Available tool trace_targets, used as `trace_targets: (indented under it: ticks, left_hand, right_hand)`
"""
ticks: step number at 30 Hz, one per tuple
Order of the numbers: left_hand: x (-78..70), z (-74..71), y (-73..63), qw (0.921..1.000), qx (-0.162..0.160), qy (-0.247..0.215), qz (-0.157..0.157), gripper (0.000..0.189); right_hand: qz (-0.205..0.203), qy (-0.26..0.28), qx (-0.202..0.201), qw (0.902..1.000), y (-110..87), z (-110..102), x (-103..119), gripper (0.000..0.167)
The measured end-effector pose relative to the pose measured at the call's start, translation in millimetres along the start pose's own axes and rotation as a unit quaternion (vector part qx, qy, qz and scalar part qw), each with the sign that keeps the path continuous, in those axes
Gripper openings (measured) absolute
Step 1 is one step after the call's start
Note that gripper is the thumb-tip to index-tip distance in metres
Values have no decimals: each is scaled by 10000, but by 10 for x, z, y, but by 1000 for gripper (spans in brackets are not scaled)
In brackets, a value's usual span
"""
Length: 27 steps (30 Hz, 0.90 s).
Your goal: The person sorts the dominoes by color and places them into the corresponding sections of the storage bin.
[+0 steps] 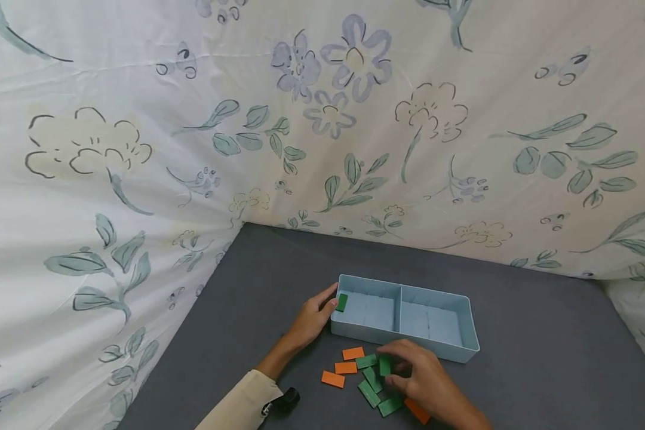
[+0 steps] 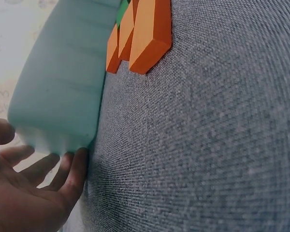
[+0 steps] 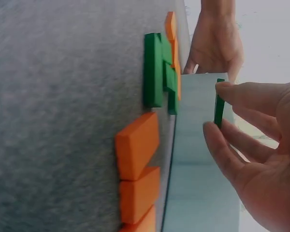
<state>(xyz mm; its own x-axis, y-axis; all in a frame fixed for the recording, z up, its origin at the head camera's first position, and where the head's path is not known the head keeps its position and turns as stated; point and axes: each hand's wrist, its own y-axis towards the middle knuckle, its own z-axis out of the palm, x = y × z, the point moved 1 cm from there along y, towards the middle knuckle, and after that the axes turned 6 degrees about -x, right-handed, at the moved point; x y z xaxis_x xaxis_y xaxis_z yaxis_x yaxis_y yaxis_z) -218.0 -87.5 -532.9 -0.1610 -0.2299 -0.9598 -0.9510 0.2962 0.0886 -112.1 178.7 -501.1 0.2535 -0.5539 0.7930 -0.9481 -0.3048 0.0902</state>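
Note:
A light blue two-compartment box (image 1: pixel 432 345) stands on the dark table. One green block (image 1: pixel 342 302) is in its left compartment, by the left wall. My left hand (image 1: pixel 309 322) rests against the box's left end; in the left wrist view its fingertips (image 2: pixel 77 157) touch the end wall. Between thumb and fingers my right hand (image 1: pixel 416 376) pinches a green block (image 3: pixel 219 104), raised in front of the box. Below it on the table lie several loose green blocks (image 1: pixel 369 394) and orange blocks (image 1: pixel 332 379). The right hand partly hides the orange ones (image 3: pixel 137 145) in the head view.
Dark grey cloth covers the table (image 1: pixel 279 269). White floral fabric (image 1: pixel 355 149) hangs behind the table and along the left side. A black object (image 1: pixel 287 399) is at the left sleeve's cuff (image 1: pixel 258 388).

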Motion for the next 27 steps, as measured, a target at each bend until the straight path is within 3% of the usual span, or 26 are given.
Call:
trace_targets:
  ticks: [8,14,20,27]
  left_hand:
    - [24,-9,-16,10000,-11,46,0,56]
    - [27,-15,-39,9999,11,111,-32,55]
    - [40,-15,-53,9998,10,185,-56,55]
    - [57,-23,-67,9998,51,179,-27,55]
  right_hand:
    - [-370,183,-402,9983,13,25,79,49]
    - [-148,283,-1059,9939,69,62,141,55]
    - [-235,340,-1751,9837,173,83,178,59]
    - [11,450,-1816,9823,316,125,195,54]
